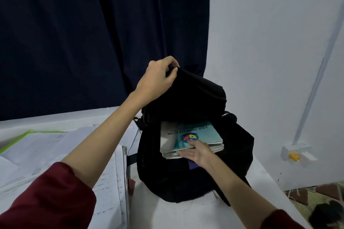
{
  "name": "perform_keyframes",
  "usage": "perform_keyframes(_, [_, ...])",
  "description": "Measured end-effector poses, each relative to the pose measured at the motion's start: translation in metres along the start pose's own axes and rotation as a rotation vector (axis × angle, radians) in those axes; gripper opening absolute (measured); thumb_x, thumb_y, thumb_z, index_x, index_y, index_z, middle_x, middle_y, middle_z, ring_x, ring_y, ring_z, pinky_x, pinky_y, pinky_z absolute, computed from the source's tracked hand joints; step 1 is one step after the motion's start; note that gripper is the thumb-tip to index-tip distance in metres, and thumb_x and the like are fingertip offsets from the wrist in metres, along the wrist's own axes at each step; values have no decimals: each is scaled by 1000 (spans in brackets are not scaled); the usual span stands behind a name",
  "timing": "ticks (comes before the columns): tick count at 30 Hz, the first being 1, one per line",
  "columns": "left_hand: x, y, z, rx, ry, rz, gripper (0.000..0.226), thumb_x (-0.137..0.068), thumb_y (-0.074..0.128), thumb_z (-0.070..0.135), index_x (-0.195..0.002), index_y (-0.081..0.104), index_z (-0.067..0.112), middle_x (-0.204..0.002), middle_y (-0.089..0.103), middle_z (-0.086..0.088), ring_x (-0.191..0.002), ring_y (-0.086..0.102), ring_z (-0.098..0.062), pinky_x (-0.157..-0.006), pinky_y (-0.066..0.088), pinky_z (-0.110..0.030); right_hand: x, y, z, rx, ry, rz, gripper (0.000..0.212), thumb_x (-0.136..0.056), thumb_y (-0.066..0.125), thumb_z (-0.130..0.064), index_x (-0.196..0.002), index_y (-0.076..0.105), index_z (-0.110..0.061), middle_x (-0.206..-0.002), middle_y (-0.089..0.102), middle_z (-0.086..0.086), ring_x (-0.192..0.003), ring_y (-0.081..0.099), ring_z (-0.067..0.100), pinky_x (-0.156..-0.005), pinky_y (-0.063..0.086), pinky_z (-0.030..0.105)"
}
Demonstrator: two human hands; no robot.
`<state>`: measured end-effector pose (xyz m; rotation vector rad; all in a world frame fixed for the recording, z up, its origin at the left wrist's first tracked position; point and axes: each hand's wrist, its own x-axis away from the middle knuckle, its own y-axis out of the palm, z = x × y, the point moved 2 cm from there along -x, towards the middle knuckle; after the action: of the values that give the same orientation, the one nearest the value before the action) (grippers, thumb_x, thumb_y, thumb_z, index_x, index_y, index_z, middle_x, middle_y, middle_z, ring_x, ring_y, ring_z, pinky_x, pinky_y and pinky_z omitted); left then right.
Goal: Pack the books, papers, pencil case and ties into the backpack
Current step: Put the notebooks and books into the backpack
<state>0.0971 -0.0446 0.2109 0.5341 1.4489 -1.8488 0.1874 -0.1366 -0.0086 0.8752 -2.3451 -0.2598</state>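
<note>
The books [191, 138] sat at centre frame, a stack halfway into the open mouth of the backpack [234, 147], spines and page edges toward the lower edge of the frame. We held the stack with the right hand [197, 151]: thumb pressed on the blue top cover, fingers curled under the lowest book, a clamping grip. We judged the stack moderately heavy and stiff as a block, but the glossy covers could slide over one another; a grip spanning top and bottom near the middle of the exposed edge suits it, and the thin lower books should be supported from beneath so they do not sag or fan out.

The backpack was black, soft and slack-walled, standing on the white table [178, 215]. It would collapse without support. We gripped its top flap with the left hand [158, 78], fingers curled round the fabric at upper centre, lifting it to keep the mouth open.

Papers [55, 147] lay in loose sheets and piles at the left of the frame, not yet packed. They are light, limp and easily creased; they should be squared and taken as one sheaf. We could not pick out the pencil case or ties.

A dark curtain [93, 33] filled the upper left.
</note>
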Motion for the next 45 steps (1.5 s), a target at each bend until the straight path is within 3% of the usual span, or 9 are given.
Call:
perform_keyframes(5, [2, 3, -8, 13, 10, -6, 13, -96, 51, 17, -99, 63, 12, -49, 45, 8, -42, 43, -4, -46, 34, -13, -3, -28, -6, 743, -159, 64, 27, -91, 62, -23, -88, 59, 4, -64, 69, 15, -51, 66, 21, -44, 47, 23])
perform_keyframes(10, [0, 2, -12, 19, 23, 11, 13, -96, 52, 18, -98, 64, 13, -51, 46, 10, -45, 46, 0, -52, 36, -9, -6, -46, -24, 1705, -596, 461, 68, -80, 64, -56, -129, 44, -14, -126, 50, 7, -115, 44, 24, -87, 41, 30])
perform_keyframes(13, [-2, -1, -15, 20, 31, 15, 13, -95, 53, 17, -97, 64, 13, -50, 46, 10, -45, 47, 0, -51, 34, -8, -25, -69, -35, 1536, -403, 353, 92, -69, 71, -62, -133, 36, -7, -129, 48, 15, -122, 39, 31, -92, 42, 38])
perform_keyframes(24, [-17, 12, -20, 52, 60, 4, 12, -95, 54, 18, -96, 65, 16, -51, 48, 10, -44, 45, -2, -50, 37, -11, -43, -75, -32, 1673, -568, 385, 93, -68, 58, -76, -132, 41, -11, -123, 50, 7, -116, 45, 22, -93, 40, 33])
perform_keyframes(30, [-19, 18, -17, 72, 91, 11, 5, -93, 55, 15, -94, 59, 18, -46, 42, 11, -42, 41, -5, -49, 36, -12, -40, -82, -26, 1659, -638, 411, 129, -42, 21, -100, -138, 35, -14, -122, 54, 4, -114, 49, 22, -92, 38, 36])
perform_keyframes(33, [-18, 18, -20, 68, 92, 4, 5, -93, 55, 15, -94, 59, 18, -46, 42, 11, -41, 41, -5, -49, 37, -13, -42, -82, -24, 1652, -690, 384, 116, -63, 58, -79, -148, 18, -12, -126, 56, 5, -115, 49, 23, -94, 36, 35])
perform_keyframes(37, [-15, 17, -21, 64, 87, -3, 5, -93, 55, 15, -94, 59, 18, -46, 41, 12, -42, 42, -5, -50, 37, -14, -37, -74, -23, 1746, -738, 450, 108, -74, 61, -67, -149, 13, -6, -126, 58, 7, -116, 49, 23, -96, 34, 33])
perform_keyframes(42, [-3, 22, -31, 74, 18, -27, 5, -93, 55, 16, -94, 59, 18, -49, 43, 9, -42, 39, -5, -47, 35, -14, -33, -86, -29, 1486, -585, 411, 104, -69, 74, -56, -145, 26, -5, -128, 56, 12, -119, 48, 29, -97, 38, 40])
perform_keyframes(45, [17, 25, -43, 74, -50, -35, 5, -92, 56, 14, -94, 61, 14, -49, 42, 11, -44, 41, -3, -49, 32, -10, -10, -87, -44, 1080, -673, 472, 55, -74, 74, -18, -124, 54, -7, -108, 68, 10, -102, 59, 32, -92, 44, 40])
